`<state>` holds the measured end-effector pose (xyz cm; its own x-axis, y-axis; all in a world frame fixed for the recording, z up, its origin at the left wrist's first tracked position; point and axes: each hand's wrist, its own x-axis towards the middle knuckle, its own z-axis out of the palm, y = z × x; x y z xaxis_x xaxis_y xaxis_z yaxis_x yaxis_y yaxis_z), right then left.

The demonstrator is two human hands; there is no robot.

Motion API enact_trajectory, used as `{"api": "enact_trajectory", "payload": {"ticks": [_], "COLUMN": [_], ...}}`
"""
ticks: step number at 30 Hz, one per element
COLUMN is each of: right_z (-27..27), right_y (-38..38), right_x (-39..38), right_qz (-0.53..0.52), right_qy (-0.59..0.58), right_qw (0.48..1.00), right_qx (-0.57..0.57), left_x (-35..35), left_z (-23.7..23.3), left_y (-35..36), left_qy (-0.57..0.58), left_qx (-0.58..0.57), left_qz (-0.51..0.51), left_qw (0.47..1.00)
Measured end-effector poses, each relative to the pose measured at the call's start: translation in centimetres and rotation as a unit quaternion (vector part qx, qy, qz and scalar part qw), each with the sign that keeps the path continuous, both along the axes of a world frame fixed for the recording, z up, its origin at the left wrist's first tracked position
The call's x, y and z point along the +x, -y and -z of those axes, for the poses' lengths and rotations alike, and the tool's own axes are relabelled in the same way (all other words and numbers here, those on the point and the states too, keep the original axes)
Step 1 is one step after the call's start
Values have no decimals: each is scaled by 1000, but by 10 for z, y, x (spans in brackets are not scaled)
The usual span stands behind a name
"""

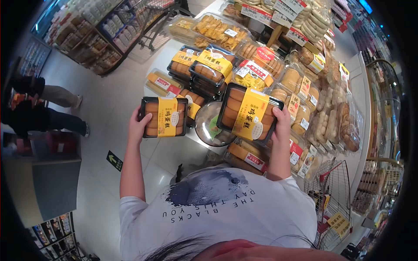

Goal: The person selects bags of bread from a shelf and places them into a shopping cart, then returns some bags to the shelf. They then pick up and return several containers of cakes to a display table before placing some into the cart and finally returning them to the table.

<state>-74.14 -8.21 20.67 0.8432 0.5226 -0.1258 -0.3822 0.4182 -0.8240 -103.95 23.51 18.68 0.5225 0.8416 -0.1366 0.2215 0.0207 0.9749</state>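
Observation:
My left hand [138, 125] grips the left edge of a black-tray pack of egg cakes [152, 106], thumb over the clear lid. A yellow paper band with Chinese lettering runs around it. In my right hand [282, 123] is a second egg cake pack [233, 102], held by its right edge and tilted, looking bigger from here. Between the two packs sits a round clear-lidded container [202, 124] with something green on it. Just beyond, more egg cake packs [212, 65] of the same kind are stacked on the white display table [152, 82].
Clear boxes of yellow snacks [220, 29] and biscuits [300, 82] crowd the display. Price signs [285, 15] stand at the back. A wire shopping cart [331, 191] is at the lower right. Another person's legs [65, 98] show on the left, over the tiled floor [98, 117].

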Motion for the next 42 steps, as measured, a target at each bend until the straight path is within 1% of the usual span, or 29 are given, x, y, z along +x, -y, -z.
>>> {"api": "enact_trajectory", "payload": {"ticks": [2, 3, 5, 7, 8, 11, 12, 13, 15, 16, 17, 19, 22, 25, 26, 29, 31, 32, 35, 38, 41, 42], "right_z": [1, 4, 3, 6, 4, 4, 6, 5, -5, -8, -9, -8, -13, -14, -13, -15, -11, -9, -8, -9, -13, -12], "right_y": [10, 20, 33, 48, 52, 59, 61, 58, 41, 35, 30, 20, 1, -7, -9, -15, -14, -16, -23, -35, -56, -68], "right_x": [1, 3, -1, -6, -11, -28, -34, -42, -67, -74, -79, -88, -99, -107, -109, -115, -119, -120, -121, -120, -117, -115], "right_qz": [30, 26, 58, 116, 144, 200, 224, 248, 283, 293, 305, 329, 338, 332, 333, 322, 317, 317, 315, 304, 271, 256], "right_qy": [-6, 4, -9, -16, -18, -42, -54, -65, -94, -109, -117, -134, -105, -94, -88, -89, -104, -92, -118, -129, -141, -132], "right_qw": [999, 1000, 998, 991, 987, 975, 969, 963, 953, 949, 944, 933, 933, 937, 937, 941, 942, 943, 942, 944, 952, 957], "right_qx": [-8, -14, -23, -65, -73, -88, -86, -83, -59, -46, -48, -53, -69, -61, -57, -46, -38, -39, -20, -13, 1, -17], "left_x": [22, 33, 56, 77, 85, 109, 114, 121, 133, 135, 136, 135, 137, 140, 139, 136, 131, 130, 126, 126, 128, 127], "left_z": [14, 21, 34, 46, 52, 75, 83, 88, 107, 105, 110, 121, 120, 110, 111, 125, 123, 123, 132, 136, 143, 124], "left_y": [-27, -39, -59, -77, -81, -99, -105, -108, -114, -114, -117, -116, -120, -120, -120, -114, -107, -106, -104, -107, -121, -123], "left_qy": [-13, -21, -21, -27, -10, -54, -87, -93, -81, -87, -82, -73, -91, -136, -117, -106, -111, -114, -75, -56, -21, -4], "left_qx": [-7, -12, -51, -75, -79, -117, -88, -92, -147, -151, -118, -203, -184, -189, -205, -218, -210, -205, -203, -145, -72, -64], "left_qz": [48, 73, 120, 160, 188, 228, 264, 305, 332, 342, 377, 372, 424, 430, 442, 411, 401, 394, 391, 376, 322, 357], "left_qw": [999, 997, 991, 984, 979, 965, 957, 943, 928, 923, 915, 903, 882, 872, 866, 879, 885, 888, 895, 914, 944, 932]}}
